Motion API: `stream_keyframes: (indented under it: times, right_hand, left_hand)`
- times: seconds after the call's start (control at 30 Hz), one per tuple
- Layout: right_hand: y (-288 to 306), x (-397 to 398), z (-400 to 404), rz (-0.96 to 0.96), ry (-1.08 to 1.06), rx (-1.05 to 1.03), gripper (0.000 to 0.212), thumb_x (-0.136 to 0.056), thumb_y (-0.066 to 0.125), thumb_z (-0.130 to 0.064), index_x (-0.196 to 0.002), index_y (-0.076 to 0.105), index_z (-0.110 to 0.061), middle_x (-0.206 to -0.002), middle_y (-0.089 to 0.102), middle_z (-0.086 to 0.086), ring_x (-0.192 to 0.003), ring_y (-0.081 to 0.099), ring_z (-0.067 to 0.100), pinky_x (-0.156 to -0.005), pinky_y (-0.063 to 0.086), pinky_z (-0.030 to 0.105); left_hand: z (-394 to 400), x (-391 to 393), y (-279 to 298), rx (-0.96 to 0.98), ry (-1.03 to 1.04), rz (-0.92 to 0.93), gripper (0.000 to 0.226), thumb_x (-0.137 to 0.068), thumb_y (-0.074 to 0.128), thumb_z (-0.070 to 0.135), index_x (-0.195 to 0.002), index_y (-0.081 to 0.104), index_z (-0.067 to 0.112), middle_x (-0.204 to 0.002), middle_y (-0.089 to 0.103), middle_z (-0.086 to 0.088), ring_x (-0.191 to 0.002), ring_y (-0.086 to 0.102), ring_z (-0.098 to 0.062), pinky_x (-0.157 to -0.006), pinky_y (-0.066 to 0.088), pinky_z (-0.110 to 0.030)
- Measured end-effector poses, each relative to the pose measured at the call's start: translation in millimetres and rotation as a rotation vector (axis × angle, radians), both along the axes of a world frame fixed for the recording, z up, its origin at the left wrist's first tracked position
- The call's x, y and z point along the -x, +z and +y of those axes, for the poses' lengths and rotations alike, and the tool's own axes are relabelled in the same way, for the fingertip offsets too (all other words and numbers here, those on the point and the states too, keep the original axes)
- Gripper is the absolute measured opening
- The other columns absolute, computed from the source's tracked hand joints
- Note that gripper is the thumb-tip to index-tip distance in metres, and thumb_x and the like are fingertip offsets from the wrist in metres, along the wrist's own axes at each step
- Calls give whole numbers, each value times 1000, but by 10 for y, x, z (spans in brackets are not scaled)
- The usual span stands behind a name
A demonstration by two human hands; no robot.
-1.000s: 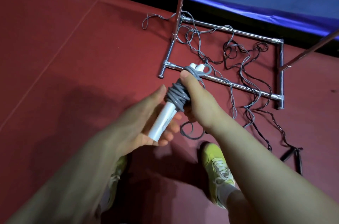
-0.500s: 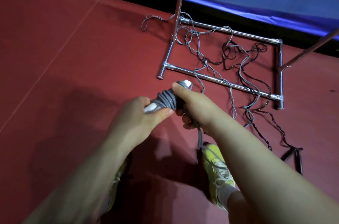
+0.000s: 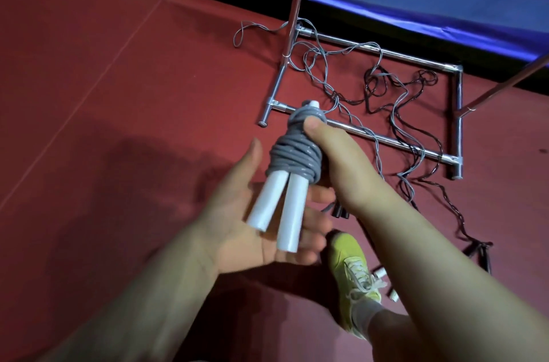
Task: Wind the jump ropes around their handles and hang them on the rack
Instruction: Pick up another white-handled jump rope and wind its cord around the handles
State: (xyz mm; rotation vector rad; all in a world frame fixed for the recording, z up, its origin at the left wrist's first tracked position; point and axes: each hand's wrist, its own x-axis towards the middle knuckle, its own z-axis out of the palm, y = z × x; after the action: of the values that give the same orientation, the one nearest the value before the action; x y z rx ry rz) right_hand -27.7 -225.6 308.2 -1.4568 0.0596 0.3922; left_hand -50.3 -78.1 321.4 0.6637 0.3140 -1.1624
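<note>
Pinching the grey coil [image 3: 294, 158], your right hand [image 3: 335, 159] has its thumb laid on the upper wraps; its other fingers are hidden behind the bundle, so their curl cannot be told. Your left hand [image 3: 258, 222] lies palm up beneath, fingers straight and loosely spread, thumb raised beside the coil. Two white handles [image 3: 276, 207] rest on that palm, splayed apart at their lower ends, bound together by the coil at the top. Bundle held in the air above the red floor [image 3: 104, 94], near the rack [image 3: 368, 136] base. Loose grey ropes [image 3: 326, 70] and black ropes [image 3: 401, 85] lie tangled across the base bars. Black handles [image 3: 478, 253] lie on the floor at right. Yellow shoe [image 3: 353, 275] below your right forearm.
</note>
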Motion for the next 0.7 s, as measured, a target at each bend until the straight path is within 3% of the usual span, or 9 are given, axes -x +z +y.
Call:
stream_keyframes:
  times: [0.03,0.1,0.17,0.23,0.33,0.47,0.57,0.63,0.7]
  right_hand:
    - [-4,11,0,-4,19,-6,45,-69,60,-59,-64,47,-16,-55,33,6,-42,30,15,-40,22,25]
    - [11,33,-9,-11,31,33,46,-66,60,-59,-66,48,-15,-58,32,8,-46,29,17,-42,18,28]
    - [26,46,-21,13,19,92,50,-64,53,-63,-70,50,-13,-62,33,12,-49,27,20,-48,15,34]
    - [19,50,-48,100,15,149,62,-59,51,-74,-74,50,-13,-65,36,12,-53,29,22,-51,18,34]
    - [24,40,-46,219,27,243,65,-55,46,-83,-60,42,-18,-53,32,8,-43,29,16,-45,21,25]
    - [26,6,0,277,-12,312,59,-72,55,-74,-57,34,-22,-49,28,0,-43,25,15,-47,22,27]
    - [-3,-4,53,356,-29,344,53,-76,57,-66,-57,37,-21,-46,31,-2,-39,29,16,-44,25,26]
    - [-13,5,84,393,-43,314,50,-77,61,-61,-58,43,-19,-47,34,0,-38,32,16,-42,26,24]
    - [-3,7,105,385,-50,280,43,-83,61,-53,-58,44,-22,-42,34,-3,-38,31,15,-41,26,22]
  left_hand:
    - [-12,-44,-78,-41,26,27,87,-84,45,65,-121,54,-14,-80,68,-25,-69,69,-29,-68,55,-30]
    - [-42,-84,-110,-13,59,1,86,-73,43,68,-95,68,-11,-64,62,-20,-37,57,-23,-42,46,-18]
    - [-114,-89,24,-32,44,-88,72,-71,48,63,-87,68,-4,-70,60,-19,-35,55,-23,-40,46,-20]
    - [-56,-100,-76,-322,-37,-188,57,-77,43,63,-90,59,10,-63,52,-8,-30,49,-19,-35,39,-17]
    - [-65,-39,26,-617,-232,-449,71,-54,37,78,-76,55,13,-48,46,-2,-36,42,-16,-43,35,-21]
    - [4,-23,-35,-827,-174,-685,57,-76,49,72,-73,53,15,-47,46,3,-42,40,-17,-48,32,-26]
    - [31,-19,-103,-1024,-221,-899,63,-64,39,78,-66,49,16,-52,51,3,-48,46,-20,-55,41,-40]
    - [69,-8,-106,-1102,-244,-948,62,-77,39,73,-69,51,13,-58,55,0,-54,50,-22,-62,48,-44]
    - [77,-9,-99,-1044,-248,-881,63,-85,32,72,-72,54,14,-57,55,-2,-51,50,-21,-57,46,-39]
